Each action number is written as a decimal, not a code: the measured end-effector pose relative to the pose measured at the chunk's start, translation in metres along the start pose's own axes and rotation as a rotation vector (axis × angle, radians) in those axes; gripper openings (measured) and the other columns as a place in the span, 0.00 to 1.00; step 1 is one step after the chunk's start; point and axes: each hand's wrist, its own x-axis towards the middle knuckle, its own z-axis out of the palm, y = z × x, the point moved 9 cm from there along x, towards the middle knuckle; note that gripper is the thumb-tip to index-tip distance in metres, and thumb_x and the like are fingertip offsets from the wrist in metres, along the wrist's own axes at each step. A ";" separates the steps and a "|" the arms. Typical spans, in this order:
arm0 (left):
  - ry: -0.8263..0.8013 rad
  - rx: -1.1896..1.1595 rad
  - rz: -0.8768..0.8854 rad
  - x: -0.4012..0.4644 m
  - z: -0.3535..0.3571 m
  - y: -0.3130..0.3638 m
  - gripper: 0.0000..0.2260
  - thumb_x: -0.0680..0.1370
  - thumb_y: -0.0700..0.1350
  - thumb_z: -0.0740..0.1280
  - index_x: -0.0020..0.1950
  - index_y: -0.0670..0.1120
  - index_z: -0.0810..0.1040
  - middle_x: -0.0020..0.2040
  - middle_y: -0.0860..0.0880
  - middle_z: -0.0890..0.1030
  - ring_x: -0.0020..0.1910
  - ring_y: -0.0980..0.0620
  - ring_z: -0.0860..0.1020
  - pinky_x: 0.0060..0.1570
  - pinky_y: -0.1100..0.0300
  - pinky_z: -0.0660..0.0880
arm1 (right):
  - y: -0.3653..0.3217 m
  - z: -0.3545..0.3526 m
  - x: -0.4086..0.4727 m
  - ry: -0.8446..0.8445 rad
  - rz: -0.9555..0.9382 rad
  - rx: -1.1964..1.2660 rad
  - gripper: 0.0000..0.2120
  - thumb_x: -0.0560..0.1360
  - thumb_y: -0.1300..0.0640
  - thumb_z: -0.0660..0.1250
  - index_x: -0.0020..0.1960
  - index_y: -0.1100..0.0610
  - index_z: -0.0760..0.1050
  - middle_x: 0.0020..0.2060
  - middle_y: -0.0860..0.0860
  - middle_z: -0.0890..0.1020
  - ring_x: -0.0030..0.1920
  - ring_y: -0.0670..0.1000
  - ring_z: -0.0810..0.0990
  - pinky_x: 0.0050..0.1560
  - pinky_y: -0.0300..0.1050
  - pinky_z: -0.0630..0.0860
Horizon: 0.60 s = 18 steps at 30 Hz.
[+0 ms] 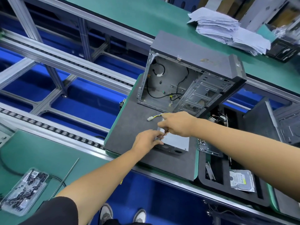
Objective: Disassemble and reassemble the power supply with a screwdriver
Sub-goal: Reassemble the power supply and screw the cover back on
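A grey metal power supply (177, 141) lies on a dark foam pad (129, 127), in front of an open computer case (186, 82). My left hand (146, 140) rests on the supply's near left corner and pinches its coloured wires. My right hand (177, 123) reaches over the top of the supply, fingers curled around the same wire bundle. A yellow and black lead with a white connector (150, 118) trails out to the left of my right hand. No screwdriver shows in either hand.
A foam tray (227, 174) to the right holds a hard drive (242, 180) and a circuit board. A clear box of screws (24, 190) and a thin metal rod (69, 173) lie on the green bench at left. Stacked papers (227, 30) sit beyond the case. Roller conveyor rails run across.
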 end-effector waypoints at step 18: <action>-0.029 0.167 0.083 0.010 -0.012 0.008 0.12 0.73 0.54 0.76 0.56 0.60 0.82 0.46 0.62 0.85 0.47 0.59 0.76 0.49 0.61 0.74 | 0.000 -0.005 -0.005 0.038 0.000 0.140 0.16 0.73 0.56 0.62 0.59 0.46 0.67 0.49 0.43 0.68 0.41 0.51 0.72 0.31 0.44 0.61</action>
